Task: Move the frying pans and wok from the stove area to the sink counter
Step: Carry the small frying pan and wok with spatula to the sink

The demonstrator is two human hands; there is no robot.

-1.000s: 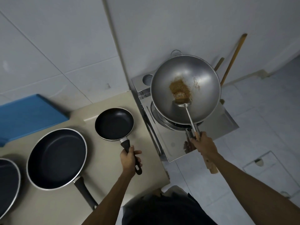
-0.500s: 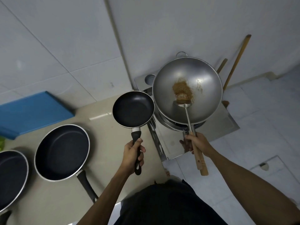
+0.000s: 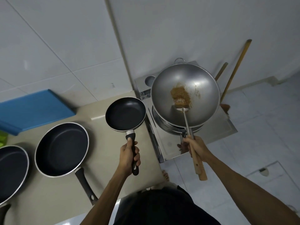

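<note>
My left hand (image 3: 129, 155) grips the black handle of a small black frying pan (image 3: 125, 114), held above the beige counter (image 3: 103, 153) next to the stove. My right hand (image 3: 195, 146) is closed on the wooden handles of the silver wok (image 3: 185, 95) and the metal spatula (image 3: 186, 120) that lies in it. The wok sits over the burner of the steel stove (image 3: 168, 143) and holds a patch of brown food. A medium black frying pan (image 3: 62, 149) rests on the counter to the left. A third dark pan (image 3: 11, 172) lies at the far left edge.
A blue board (image 3: 34, 109) leans against the tiled wall behind the counter. Two wooden sticks (image 3: 235, 70) stand against the wall right of the stove. White tiled floor (image 3: 259, 127) spreads to the right, with my foot showing by the counter's corner.
My left hand has lifted the small pan off the counter and carried it right, toward the stove. My right hand has stayed on the wok and spatula handles.
</note>
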